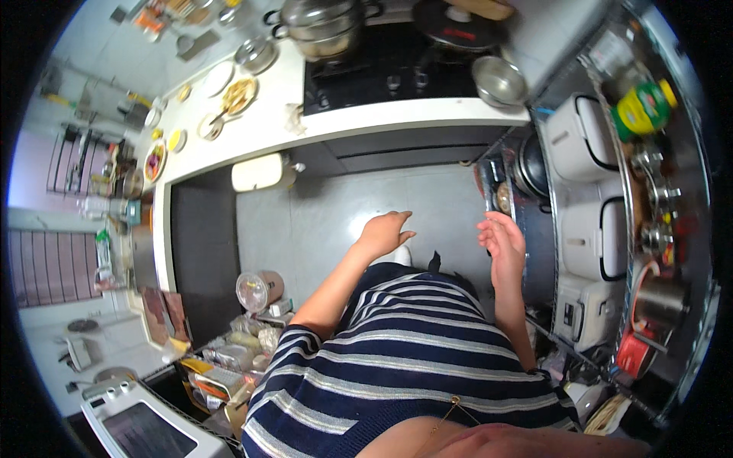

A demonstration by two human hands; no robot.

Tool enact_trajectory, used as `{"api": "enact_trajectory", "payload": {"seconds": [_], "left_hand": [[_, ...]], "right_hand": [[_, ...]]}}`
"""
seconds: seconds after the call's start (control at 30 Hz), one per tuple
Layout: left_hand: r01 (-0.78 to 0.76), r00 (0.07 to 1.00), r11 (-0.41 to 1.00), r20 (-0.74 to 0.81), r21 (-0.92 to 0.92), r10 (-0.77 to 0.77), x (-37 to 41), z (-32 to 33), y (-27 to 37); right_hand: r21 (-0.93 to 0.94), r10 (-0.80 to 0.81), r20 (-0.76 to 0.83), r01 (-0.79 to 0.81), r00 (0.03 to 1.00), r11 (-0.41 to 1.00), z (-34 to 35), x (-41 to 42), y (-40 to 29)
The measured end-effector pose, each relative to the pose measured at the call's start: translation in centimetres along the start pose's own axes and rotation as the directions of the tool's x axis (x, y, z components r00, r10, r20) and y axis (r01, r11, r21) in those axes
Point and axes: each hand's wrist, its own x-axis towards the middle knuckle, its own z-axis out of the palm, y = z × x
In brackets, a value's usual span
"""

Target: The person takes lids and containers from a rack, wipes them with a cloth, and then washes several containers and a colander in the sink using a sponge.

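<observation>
My left hand hangs over the grey floor in the middle of the view, its fingers apart and holding nothing. To the right, my right hand is raised beside the metal shelf rack, palm partly turned up, fingers loosely bent, with nothing visible in it. Whether it touches the rack cannot be told. Ahead is a white countertop with a plate of food, a small bowl with a spoon and a black gas hob. A steamer pot and a lidded black pan sit on the hob.
A metal bowl stands at the counter's right end. White storage bins and a green-yellow bottle fill the right rack. A cream bin is by the cabinets. At lower left are a plastic tub and a white oven.
</observation>
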Motion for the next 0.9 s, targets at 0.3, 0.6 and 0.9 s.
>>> {"api": "enact_trajectory", "payload": {"seconds": [0.3,0.6,0.9], "left_hand": [[0.198,0.966,0.962,-0.127,-0.188,-0.223,-5.0,-5.6,-11.3],[0.332,0.844,0.891,-0.325,-0.31,-0.427,-6.7,-10.0,-22.0],[0.44,0.701,0.771,-0.361,-0.459,-0.615,-10.3,-18.4,-32.3]], "right_hand": [[-0.338,0.212,0.519,-0.029,0.828,0.941,17.9,11.2,5.0],[-0.443,0.282,0.668,0.064,0.689,0.895,35.0,23.1,13.8],[-0.767,-0.102,0.532,0.53,0.841,0.362,49.4,35.7,26.9]]}}
